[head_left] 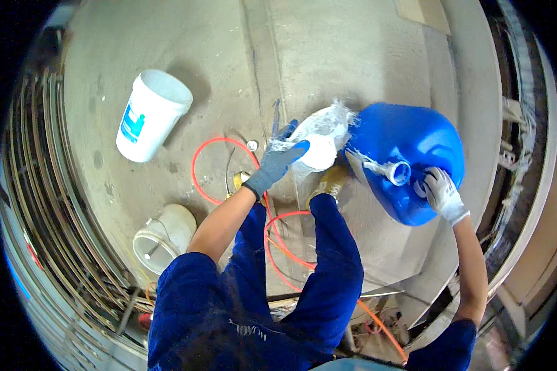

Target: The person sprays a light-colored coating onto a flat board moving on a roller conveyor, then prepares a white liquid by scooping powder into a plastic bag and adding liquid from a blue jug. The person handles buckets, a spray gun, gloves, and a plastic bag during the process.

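A big blue plastic jerrycan (408, 136) lies tilted on the floor to my right. Its open white-rimmed mouth (401, 173) points toward me, with crumpled clear film around the neck. My right hand (444, 193), in a white glove, is closed at the jerrycan's moulded handle beside that mouth; its fingertips are partly hidden. In my left hand (278, 157), gloved in grey and blue, is a white rounded container (319, 153) with torn clear plastic film (335, 120) about it. The thumb lies over the container, while one finger sticks out straight. What is inside it cannot be seen.
A tall white bucket (155, 114) with a blue label stands at the left. Nearer me, a dirty white pail (166, 240) leans over. Red hose (199, 154) loops around my feet, close to a small white cap (252, 145). Metal rails (62, 179) line the left edge.
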